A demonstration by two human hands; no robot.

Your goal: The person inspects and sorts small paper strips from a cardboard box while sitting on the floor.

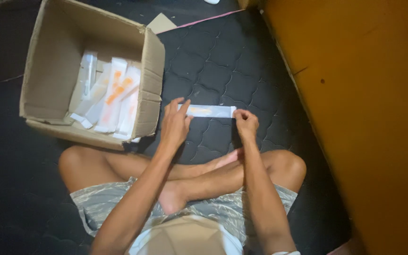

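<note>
Packet (211, 111) ends, seemingly in both grips.

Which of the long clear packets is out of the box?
Only the packet stretched between the left hand and right hand, over the dark quilted mat. The other packets lie inside the cardboard box.
</note>
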